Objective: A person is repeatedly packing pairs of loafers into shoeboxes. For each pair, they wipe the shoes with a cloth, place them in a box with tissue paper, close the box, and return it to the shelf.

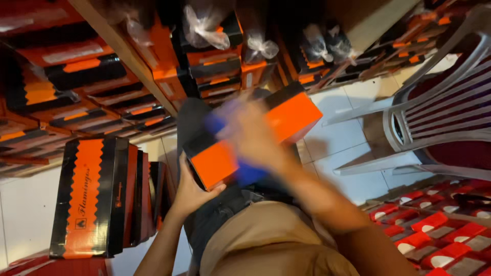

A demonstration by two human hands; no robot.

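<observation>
At the upper left of the frame, shelves (76, 76) are packed with orange and black boxes. Below them, at the lower left, a stack (99, 197) of the same boxes stands on end on the white tile floor (25, 214).

Just right of the stack, the left hand (192, 191) cups the lower corner of an orange and black box (245, 140), fingers wrapped around its underside. The box sits tilted in the middle of the frame, above the person's lap.

The right hand (250, 135) lies across the front of the box, blurred; I cannot tell if it grips or only rests there. Something blue (245, 171) shows beneath it, against the box.

At the right, a grey plastic chair (440, 102) stands on the floor. At the lower right lie rows of red and grey boxes (434, 230).
</observation>
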